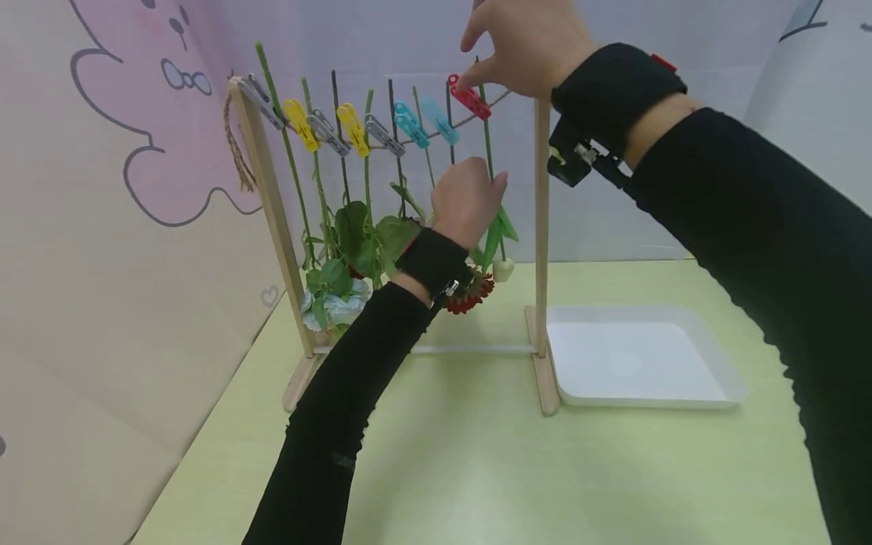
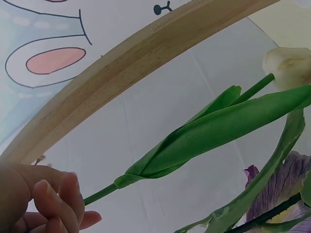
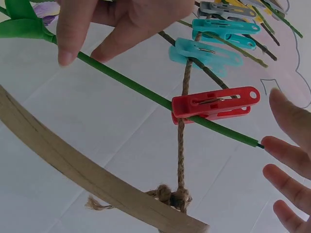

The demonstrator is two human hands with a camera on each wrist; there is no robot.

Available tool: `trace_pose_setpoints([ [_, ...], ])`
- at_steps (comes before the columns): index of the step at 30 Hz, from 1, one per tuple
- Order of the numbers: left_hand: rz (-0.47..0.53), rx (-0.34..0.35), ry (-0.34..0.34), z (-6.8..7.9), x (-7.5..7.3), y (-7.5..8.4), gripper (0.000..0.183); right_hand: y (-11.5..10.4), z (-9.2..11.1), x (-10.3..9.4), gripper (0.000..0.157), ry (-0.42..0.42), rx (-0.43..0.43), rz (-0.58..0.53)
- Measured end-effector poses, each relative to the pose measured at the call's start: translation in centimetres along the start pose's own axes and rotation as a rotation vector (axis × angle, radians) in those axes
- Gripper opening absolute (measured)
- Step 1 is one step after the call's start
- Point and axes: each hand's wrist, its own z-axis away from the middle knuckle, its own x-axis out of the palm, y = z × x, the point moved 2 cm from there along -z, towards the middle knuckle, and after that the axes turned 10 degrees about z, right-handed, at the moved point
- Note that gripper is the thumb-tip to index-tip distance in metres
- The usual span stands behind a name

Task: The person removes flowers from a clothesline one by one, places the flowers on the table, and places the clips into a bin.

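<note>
A white tulip [image 1: 502,270] hangs head down by its green stem [image 3: 127,85] at the right end of a twine line [image 3: 181,155]. A red clothespin [image 3: 216,103] clamps the stem to the twine. My left hand [image 1: 466,198] pinches the stem below the clip, just above the green leaves [image 2: 194,133]. Beside the red clip, my right hand [image 1: 534,42] has its fingers spread and holds nothing. In the right wrist view, one of its fingertips [image 3: 270,143] is right at the stem's cut end.
Several more flowers hang leftward from yellow, grey and blue clothespins [image 1: 412,125]. The wooden frame's right post [image 1: 541,227] stands close to both hands. A white tray [image 1: 640,356] lies right of its foot, on the pale yellow table [image 1: 463,454].
</note>
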Motion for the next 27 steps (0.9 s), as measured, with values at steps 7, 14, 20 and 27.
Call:
trace_pose_setpoints([
  [7,-0.022,-0.064,-0.017,-0.8,0.2,-0.6,0.033,-0.6,-1.3,0.8,0.044,-0.128,-0.047,0.035],
  [14,-0.041,-0.086,-0.037,-1.2,0.4,-0.8,0.028,-0.9,-1.7,1.3,0.039,-0.117,-0.016,0.018],
  [20,0.011,-0.095,-0.016,-1.4,0.6,-0.9,0.028,-0.5,-1.8,1.7,0.041,-0.135,0.029,-0.037],
  [27,0.065,-0.112,-0.021,-1.5,0.9,-1.2,0.031,-0.3,-1.8,2.7,0.039,-0.113,0.027,-0.087],
])
